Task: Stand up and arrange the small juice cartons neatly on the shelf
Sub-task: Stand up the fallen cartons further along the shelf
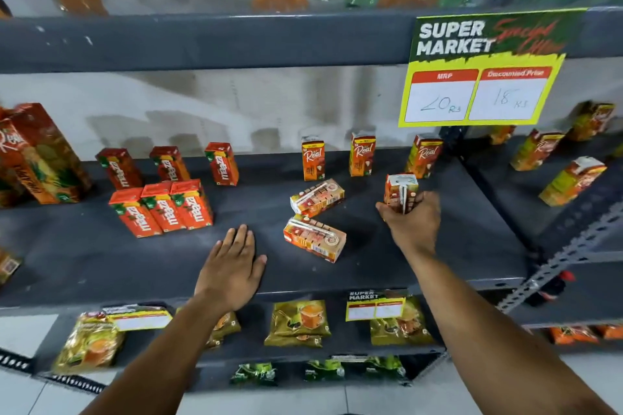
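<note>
On the dark grey shelf, three small Real juice cartons stand upright at the back: one, one and one. Two more lie flat in the middle, the upper one and the lower one. My right hand grips another small Real carton, held upright just above the shelf, in front of the back row. My left hand rests flat on the shelf's front, fingers spread, holding nothing.
Several red Maaza cartons stand at the left, with tall Real cartons beyond them. A yellow price sign hangs from the shelf above. More cartons sit on the neighbouring shelf at right. Snack packets fill the shelf below.
</note>
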`<state>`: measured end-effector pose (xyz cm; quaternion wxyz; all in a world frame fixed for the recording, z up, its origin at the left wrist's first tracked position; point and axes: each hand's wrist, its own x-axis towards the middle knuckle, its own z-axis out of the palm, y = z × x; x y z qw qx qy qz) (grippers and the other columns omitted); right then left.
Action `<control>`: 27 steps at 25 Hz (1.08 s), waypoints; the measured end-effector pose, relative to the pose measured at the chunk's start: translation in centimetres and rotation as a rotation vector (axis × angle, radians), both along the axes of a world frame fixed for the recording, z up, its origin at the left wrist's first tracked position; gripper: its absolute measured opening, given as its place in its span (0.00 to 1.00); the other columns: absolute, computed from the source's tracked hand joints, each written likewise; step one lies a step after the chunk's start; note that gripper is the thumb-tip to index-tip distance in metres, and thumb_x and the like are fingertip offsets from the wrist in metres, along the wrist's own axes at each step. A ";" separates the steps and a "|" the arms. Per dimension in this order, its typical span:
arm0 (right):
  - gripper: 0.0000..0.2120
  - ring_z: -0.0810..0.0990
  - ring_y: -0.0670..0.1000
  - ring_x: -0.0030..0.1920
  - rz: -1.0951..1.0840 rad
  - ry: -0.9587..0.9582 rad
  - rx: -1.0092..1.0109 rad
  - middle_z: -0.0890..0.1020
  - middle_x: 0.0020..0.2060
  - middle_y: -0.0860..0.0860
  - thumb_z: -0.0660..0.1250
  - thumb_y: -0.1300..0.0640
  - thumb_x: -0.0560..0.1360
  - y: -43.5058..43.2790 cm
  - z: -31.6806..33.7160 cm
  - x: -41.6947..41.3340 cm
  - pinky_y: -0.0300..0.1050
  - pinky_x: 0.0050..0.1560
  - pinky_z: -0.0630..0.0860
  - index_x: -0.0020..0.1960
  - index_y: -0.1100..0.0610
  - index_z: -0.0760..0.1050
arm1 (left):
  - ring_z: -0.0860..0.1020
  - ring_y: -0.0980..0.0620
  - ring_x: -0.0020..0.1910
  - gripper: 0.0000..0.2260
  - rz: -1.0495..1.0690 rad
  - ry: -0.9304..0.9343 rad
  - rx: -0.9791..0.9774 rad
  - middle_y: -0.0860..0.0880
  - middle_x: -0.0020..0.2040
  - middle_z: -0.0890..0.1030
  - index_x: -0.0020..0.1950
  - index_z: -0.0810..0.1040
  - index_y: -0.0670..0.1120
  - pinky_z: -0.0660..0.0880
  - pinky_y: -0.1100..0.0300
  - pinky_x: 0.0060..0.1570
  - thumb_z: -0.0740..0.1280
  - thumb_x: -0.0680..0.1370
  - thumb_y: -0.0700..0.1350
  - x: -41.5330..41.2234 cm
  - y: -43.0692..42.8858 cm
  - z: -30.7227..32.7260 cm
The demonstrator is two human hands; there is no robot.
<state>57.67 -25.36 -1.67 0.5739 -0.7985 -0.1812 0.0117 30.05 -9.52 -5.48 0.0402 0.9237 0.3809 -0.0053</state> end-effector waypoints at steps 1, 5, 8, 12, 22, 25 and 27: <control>0.27 0.81 0.51 0.43 0.006 0.004 -0.003 0.78 0.43 0.52 0.82 0.55 0.61 0.0 -0.2 0.1 0.28 0.33 0.69 0.49 0.57 0.67 | 0.47 0.47 0.77 0.28 0.000 -0.003 0.000 0.45 0.79 0.49 0.77 0.50 0.42 0.47 0.51 0.74 0.45 0.81 0.56 -0.1 0.1 0.0; 0.42 0.73 0.54 0.61 0.002 -0.127 -0.102 0.72 0.60 0.56 0.77 0.39 0.62 -0.8 0.5 0.8 0.50 0.56 0.75 0.66 0.58 0.64 | 0.47 0.47 0.77 0.30 0.007 -0.029 0.007 0.46 0.79 0.50 0.77 0.50 0.43 0.47 0.51 0.74 0.42 0.79 0.59 -0.2 0.0 -0.2; 0.40 0.72 0.57 0.61 0.027 -0.345 -0.385 0.77 0.57 0.56 0.68 0.28 0.62 -0.5 3.6 3.1 0.53 0.56 0.74 0.61 0.57 0.71 | 0.48 0.46 0.77 0.37 -0.006 -0.041 0.006 0.46 0.79 0.51 0.77 0.51 0.43 0.47 0.51 0.74 0.35 0.74 0.63 -0.2 0.1 -0.4; 0.17 0.79 0.57 0.54 0.418 -0.369 -0.901 0.82 0.57 0.56 0.71 0.43 0.67 0.9 8.3 5.2 0.45 0.48 0.73 0.51 0.52 0.79 | 0.47 0.47 0.77 0.38 -0.004 -0.047 0.013 0.46 0.79 0.50 0.77 0.51 0.44 0.46 0.51 0.74 0.34 0.73 0.63 -0.3 0.2 -0.5; 0.34 0.67 0.55 0.70 0.991 -1.011 -1.316 0.64 0.75 0.51 0.67 0.61 0.72 0.4 12.9 5.8 0.50 0.66 0.70 0.75 0.47 0.59 | 0.47 0.47 0.77 0.34 -0.005 -0.025 0.022 0.46 0.79 0.50 0.77 0.50 0.43 0.45 0.52 0.74 0.38 0.77 0.62 -0.2 0.1 -0.5; 0.36 0.68 0.52 0.70 0.927 -0.824 -0.970 0.64 0.74 0.49 0.71 0.48 0.71 0.9 12.2 1.2 0.47 0.67 0.69 0.76 0.48 0.59 | 0.46 0.47 0.77 0.29 -0.001 -0.018 0.015 0.46 0.79 0.49 0.77 0.49 0.43 0.45 0.52 0.74 0.43 0.81 0.59 -0.2 0.1 -0.3; 0.34 0.74 0.51 0.64 0.929 -0.594 -0.860 0.71 0.69 0.50 0.70 0.40 0.71 2.2 10.1 -3.4 0.47 0.60 0.74 0.72 0.50 0.65 | 0.45 0.47 0.77 0.29 -0.007 -0.024 0.017 0.46 0.79 0.49 0.77 0.49 0.43 0.44 0.52 0.74 0.44 0.81 0.58 -0.2 -0.1 -0.1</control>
